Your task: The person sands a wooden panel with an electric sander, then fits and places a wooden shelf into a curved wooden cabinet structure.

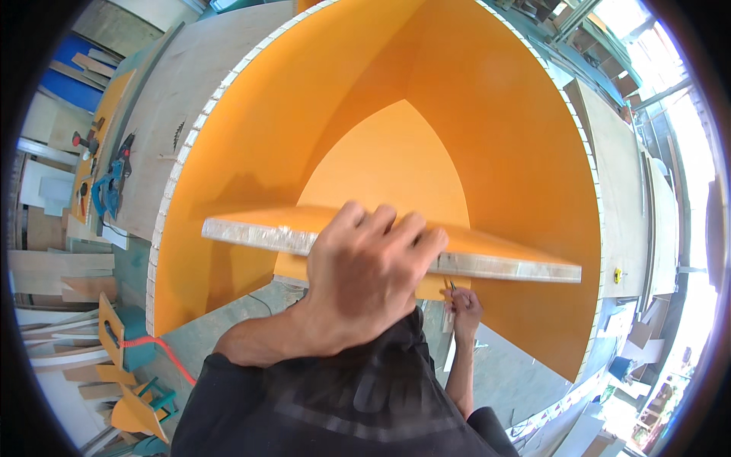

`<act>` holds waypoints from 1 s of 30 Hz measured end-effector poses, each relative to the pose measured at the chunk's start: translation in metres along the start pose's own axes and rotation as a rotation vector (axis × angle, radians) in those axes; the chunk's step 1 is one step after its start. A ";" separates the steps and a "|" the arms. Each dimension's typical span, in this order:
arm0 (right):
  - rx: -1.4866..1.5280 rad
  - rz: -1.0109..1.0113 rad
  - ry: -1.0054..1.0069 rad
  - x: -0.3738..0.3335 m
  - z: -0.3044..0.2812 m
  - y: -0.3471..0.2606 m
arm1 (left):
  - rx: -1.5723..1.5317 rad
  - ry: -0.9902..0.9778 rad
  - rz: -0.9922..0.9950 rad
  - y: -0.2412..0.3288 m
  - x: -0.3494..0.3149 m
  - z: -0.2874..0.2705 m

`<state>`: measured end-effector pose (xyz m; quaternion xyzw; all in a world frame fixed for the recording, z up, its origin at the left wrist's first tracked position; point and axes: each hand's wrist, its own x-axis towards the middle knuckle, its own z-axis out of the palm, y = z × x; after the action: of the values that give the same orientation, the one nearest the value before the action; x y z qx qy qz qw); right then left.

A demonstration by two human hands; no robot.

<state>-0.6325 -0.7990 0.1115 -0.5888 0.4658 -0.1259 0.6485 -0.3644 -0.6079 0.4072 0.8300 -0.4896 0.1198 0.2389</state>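
Observation:
My left hand (373,266) is wrapped over the top edge of an orange-faced board (512,265) with a pale raw edge. The board lies crosswise in front of me, its long edge slightly tilted down to the right. Below it, my right hand (464,306) pinches a thin, dark, pencil-like stick (453,286) with its tip up; its exact kind is too small to tell. Around both hands stands a large orange shell (510,137) of tall panels meeting at a point, its rim edged with pale segments. A pointed arch-shaped orange panel (388,167) shows inside, behind the board.
On the left bench (183,76) lies a blue power tool (110,190). A red hose (173,356) runs near the shell's lower left. Wood offcuts (65,263) are stacked far left. A yellow tape measure (617,275) lies on the right-hand bench (620,213).

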 end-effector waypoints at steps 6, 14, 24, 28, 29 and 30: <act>-0.354 -0.285 0.132 -0.016 -0.058 0.088 | 0.049 -0.056 -0.041 0.042 -0.049 -0.016; -0.352 -0.363 0.196 -0.026 -0.033 0.119 | 0.040 -0.064 -0.049 0.045 -0.050 -0.017; -0.367 -0.238 0.036 -0.042 -0.012 0.078 | 0.027 -0.099 -0.022 0.039 -0.040 -0.015; -0.332 -0.244 0.010 -0.051 -0.008 0.060 | 0.028 -0.095 -0.024 0.040 -0.041 -0.017; -0.326 -0.224 -0.003 -0.051 -0.009 0.058 | 0.019 -0.091 -0.026 0.039 -0.041 -0.017; -0.371 -0.245 0.014 -0.050 -0.010 0.060 | 0.011 -0.087 -0.029 0.038 -0.041 -0.016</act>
<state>-0.6893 -0.7535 0.0827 -0.7493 0.4106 -0.1199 0.5057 -0.4174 -0.5844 0.4141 0.8428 -0.4866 0.0829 0.2147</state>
